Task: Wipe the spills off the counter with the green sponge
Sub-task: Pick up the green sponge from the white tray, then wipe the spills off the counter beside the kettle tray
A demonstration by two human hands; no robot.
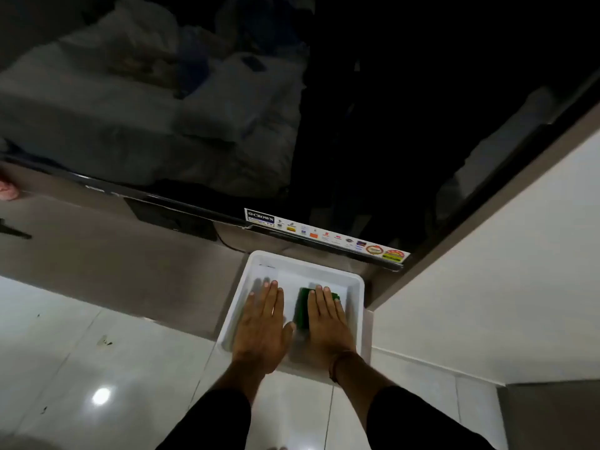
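A white rectangular tray [355,289] sits on a grey counter [113,261] just below a wall-mounted TV. A dark green sponge [302,306] lies flat inside the tray. My right hand [328,319] lies palm down on the sponge, fingers straight and together, covering its right half. My left hand [263,323] rests flat, palm down, on the tray's bare floor to the left of the sponge, holding nothing. Both forearms come from the bottom edge in black sleeves.
A large black TV screen [357,108] with a sticker strip [324,237] hangs right above the tray. A white wall [503,271] closes in on the right. Glossy white floor tiles [97,368] with small dark specks lie below the counter edge.
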